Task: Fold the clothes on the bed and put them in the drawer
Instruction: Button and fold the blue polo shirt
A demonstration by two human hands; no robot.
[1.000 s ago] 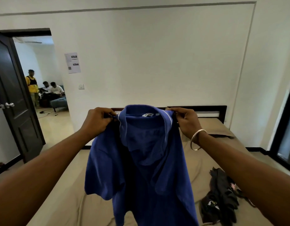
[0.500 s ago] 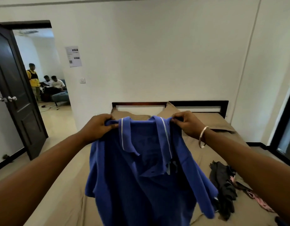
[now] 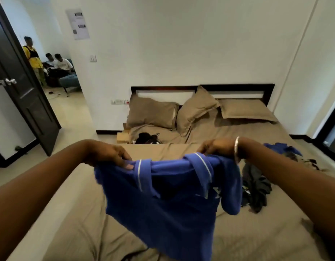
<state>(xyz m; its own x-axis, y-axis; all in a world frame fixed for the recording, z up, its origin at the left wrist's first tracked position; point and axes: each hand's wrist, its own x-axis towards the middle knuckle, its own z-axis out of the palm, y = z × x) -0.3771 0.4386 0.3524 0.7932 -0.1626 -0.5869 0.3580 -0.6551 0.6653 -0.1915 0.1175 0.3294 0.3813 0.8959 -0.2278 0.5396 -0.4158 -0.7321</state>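
Head view: both arms out over the bed (image 3: pixel 228 240), w/ a blue polo shirt (image 3: pixel 163 200) held up between them above the brown sheet. Left hand (image 3: pixel 108 154) grips the shirt at its left shoulder, fingers curled down onto the fabric, thumb side pinching the edge just beside the white-striped collar. Right hand (image 3: pixel 217 146) holds the other shoulder, fingers clamped on the cloth near the collar's right stripe; a metal bangle (image 3: pixel 236 147) sits on that wrist. Shirt hangs down from both grips, body slack, one sleeve drooping at right; lower hem is close to the sheet, can't tell if touching.

Rest of bed: dark clothes pile (image 3: pixel 255 187) lies on the sheet just right of the shirt, under the right forearm. Another blue garment (image 3: pixel 281 147) further back at right edge. Small black item (image 3: pixel 147 138) near the pillows. Three brown pillows (image 3: pixel 153 113) lean at the dark headboard (image 3: pixel 236 87).

Left side: dark door (image 3: pixel 25 87) stands open; beyond it one person stands, two sit. Paper sheet (image 3: pixel 78 23) stuck on the white wall.
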